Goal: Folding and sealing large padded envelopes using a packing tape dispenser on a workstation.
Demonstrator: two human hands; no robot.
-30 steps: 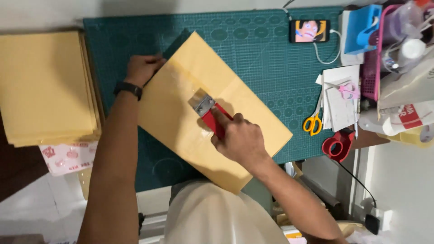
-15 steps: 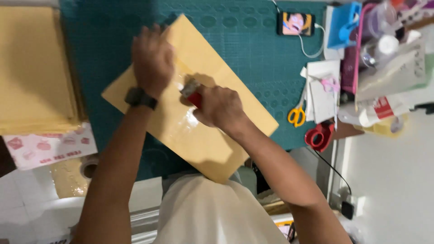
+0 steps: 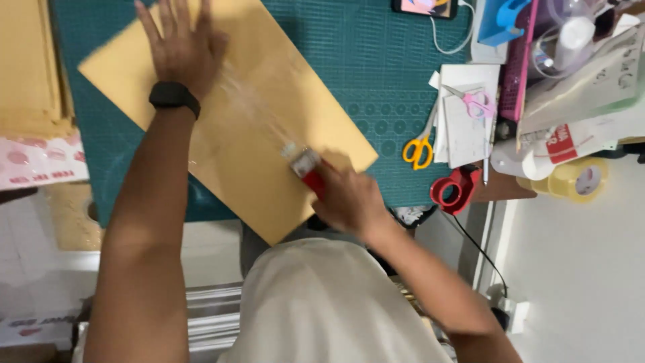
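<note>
Taping step: left hand [image 3: 180, 42] flat, open, pinning brown envelope [image 3: 228, 114] at centre of green mat [image 3: 376, 74]. Right hand [image 3: 349, 199] grips red tape dispenser [image 3: 308, 168] at envelope's 5 o'clock edge. Clear tape strip [image 3: 259, 114] laid; next likely needs cut.

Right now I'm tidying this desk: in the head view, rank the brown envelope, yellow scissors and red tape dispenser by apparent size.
1. brown envelope, by far
2. red tape dispenser and yellow scissors: look too alike to rank
</note>
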